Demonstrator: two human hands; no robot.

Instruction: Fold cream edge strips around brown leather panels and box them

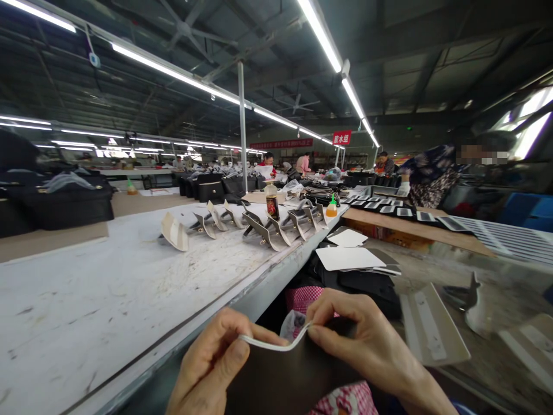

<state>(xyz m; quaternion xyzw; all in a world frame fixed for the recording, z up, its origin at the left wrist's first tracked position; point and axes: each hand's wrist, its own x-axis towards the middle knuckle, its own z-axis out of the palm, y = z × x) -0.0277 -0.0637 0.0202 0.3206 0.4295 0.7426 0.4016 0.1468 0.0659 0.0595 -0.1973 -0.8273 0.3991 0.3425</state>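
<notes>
Low in the view, both hands hold a bent panel (268, 346), seen edge-on as a pale strip with a sharp bend near its right end. My left hand (218, 357) pinches the left end between thumb and fingers, one finger lying behind the edge. My right hand (358, 334) grips the raised right end between thumb and forefinger. Below the pale edge a dark, blurred surface hangs between the hands; how far it belongs to the panel I cannot tell. Several curved beige flaps (175, 232) with small metal fittings stand on the white table (108, 300) beyond.
A dark-labelled bottle (271, 202) and an orange glue bottle (332, 207) stand behind the flaps. White sheets (349, 259) and a beige panel (434, 325) lie at right. Black bags (64, 199) sit far left. A co-worker (432, 173) leans over a bench at right.
</notes>
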